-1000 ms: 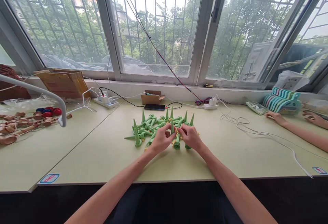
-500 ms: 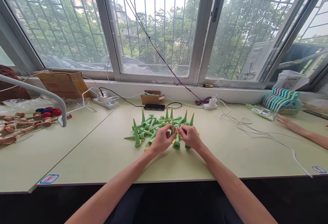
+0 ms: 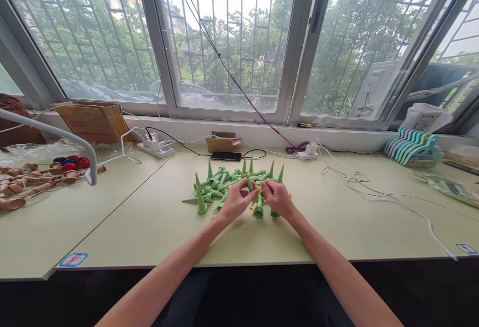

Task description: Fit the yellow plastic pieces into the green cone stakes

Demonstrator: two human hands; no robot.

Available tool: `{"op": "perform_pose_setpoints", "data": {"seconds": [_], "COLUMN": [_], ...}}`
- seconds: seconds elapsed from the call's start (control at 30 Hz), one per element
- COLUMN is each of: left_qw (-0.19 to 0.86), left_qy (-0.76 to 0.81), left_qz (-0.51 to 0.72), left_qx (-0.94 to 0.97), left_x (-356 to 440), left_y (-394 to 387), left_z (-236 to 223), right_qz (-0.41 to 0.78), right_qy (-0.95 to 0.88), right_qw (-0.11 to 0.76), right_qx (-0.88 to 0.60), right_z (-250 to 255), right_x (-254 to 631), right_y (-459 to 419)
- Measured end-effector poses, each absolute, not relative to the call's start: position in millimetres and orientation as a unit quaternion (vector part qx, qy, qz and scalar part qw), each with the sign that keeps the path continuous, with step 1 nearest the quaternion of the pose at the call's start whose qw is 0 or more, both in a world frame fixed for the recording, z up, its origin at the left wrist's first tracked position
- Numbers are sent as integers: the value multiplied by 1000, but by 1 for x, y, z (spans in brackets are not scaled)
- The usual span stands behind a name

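In the head view, my left hand (image 3: 235, 200) is closed on a green plastic watering spike (image 3: 249, 183), its pointed end tilted up and to the left. My right hand (image 3: 278, 199) pinches a small yellow plastic piece (image 3: 258, 189) against or close to the held spike; whether the two touch is hard to see. Around and behind both hands lies a pile of similar green spikes (image 3: 201, 203), some standing on their wide ends, others on their sides. Small yellow bits show among them. My fingertips are partly hidden.
Behind the pile sit a phone (image 3: 226, 156) and a small open cardboard box (image 3: 220, 143). White cables (image 3: 359, 179) run across the right side. Farther right are teal hangers (image 3: 415, 147) and a plastic packet (image 3: 451, 187). Wooden toys (image 3: 41, 184) lie at left.
The held spike has tilted leftward, and a yellow piece now shows between my hands. At the right, another person's hand has left the view, and the packet lies farther right and nearer.
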State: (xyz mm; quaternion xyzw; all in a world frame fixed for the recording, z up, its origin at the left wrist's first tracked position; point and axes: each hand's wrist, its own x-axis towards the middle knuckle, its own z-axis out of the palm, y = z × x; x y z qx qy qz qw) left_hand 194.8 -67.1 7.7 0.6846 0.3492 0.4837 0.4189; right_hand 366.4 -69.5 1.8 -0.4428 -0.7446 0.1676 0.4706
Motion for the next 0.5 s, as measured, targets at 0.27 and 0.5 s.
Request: {"op": "perform_pose_setpoints", "data": {"seconds": [0.27,0.5], "left_qw": [445,456], "left_qy": [366,367], "left_qz": [482,476], "left_qx": [660,656], "left_x": [196,196], "left_y": [-72,-72], "left_z": [16,15], "right_qz": [185,197], "right_qy": [-760,-767], "right_qw": [454,450], "right_qx": [-425,-412], "right_z": [3,2], "right_x": [367,367], "right_y": [-71,-70]}}
